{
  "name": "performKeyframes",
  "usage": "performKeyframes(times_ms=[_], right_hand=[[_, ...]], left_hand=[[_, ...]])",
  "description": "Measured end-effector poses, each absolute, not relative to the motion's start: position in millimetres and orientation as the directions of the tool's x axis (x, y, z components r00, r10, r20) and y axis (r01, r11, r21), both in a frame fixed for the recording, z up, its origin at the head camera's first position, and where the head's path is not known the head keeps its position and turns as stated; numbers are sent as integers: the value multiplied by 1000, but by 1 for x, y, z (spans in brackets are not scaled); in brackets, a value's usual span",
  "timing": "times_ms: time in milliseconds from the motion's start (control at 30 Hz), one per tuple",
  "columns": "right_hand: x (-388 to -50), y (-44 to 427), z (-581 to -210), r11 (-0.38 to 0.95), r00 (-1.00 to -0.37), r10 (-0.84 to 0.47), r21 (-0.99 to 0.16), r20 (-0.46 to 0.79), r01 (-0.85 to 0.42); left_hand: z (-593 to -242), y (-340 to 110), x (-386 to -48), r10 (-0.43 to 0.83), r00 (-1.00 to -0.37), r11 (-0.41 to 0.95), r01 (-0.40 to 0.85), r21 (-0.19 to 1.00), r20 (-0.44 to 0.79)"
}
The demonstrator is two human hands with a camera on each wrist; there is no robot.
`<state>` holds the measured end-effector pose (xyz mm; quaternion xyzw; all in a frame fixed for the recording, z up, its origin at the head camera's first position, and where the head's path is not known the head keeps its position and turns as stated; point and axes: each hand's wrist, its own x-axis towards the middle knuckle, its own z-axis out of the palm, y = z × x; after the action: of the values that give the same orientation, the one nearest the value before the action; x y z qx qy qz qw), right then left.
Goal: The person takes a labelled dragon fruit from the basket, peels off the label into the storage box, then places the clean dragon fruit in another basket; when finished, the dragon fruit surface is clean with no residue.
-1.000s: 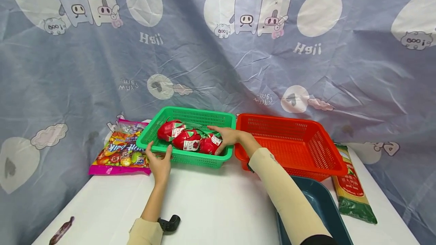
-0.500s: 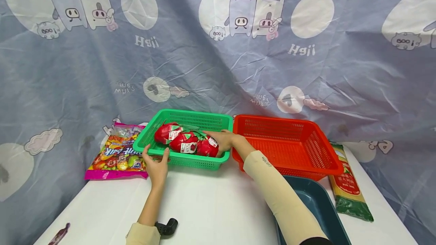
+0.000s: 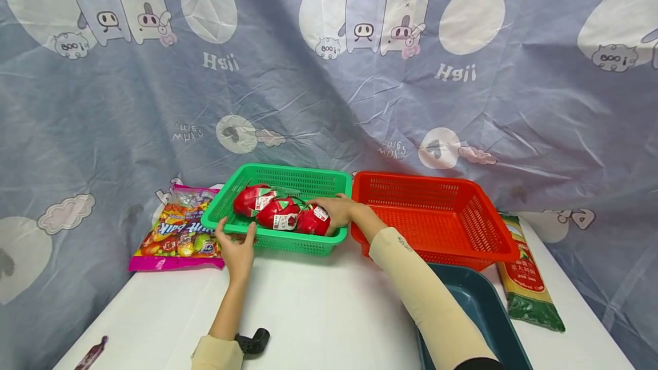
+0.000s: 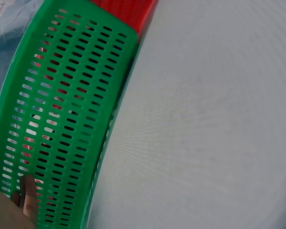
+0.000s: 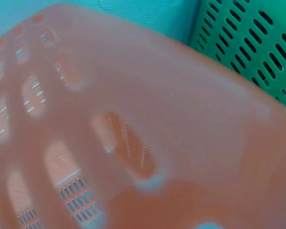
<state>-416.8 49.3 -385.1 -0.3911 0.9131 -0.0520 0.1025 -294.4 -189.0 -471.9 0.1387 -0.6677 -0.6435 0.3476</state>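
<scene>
Left hand (image 3: 237,253) at green basket (image 3: 303,244) rim; right hand (image 3: 334,211) grips package (image 3: 311,224) near end.

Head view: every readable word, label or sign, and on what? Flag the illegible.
"Haii": curtain, twice up high.
"BOO", plus a final mark: curtain, three times.
Flipped lettering, maybe "why? me?": curtain, lower.
Candy bag: white lettering, partly legible, perhaps "fruit balk".
Yellow pack: Chinese characters, too small.
Red items: label print too small.
Sleeve: print too small.
</scene>
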Motion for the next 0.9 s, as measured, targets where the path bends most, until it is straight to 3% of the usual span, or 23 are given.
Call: performKeyframes(times_ms=[900], right_hand=[[-419,54,-391,649,-649,-760,-100,-42,-754]], left_hand=[[-469,-188,-295,-640,-721,101,263,959,266]])
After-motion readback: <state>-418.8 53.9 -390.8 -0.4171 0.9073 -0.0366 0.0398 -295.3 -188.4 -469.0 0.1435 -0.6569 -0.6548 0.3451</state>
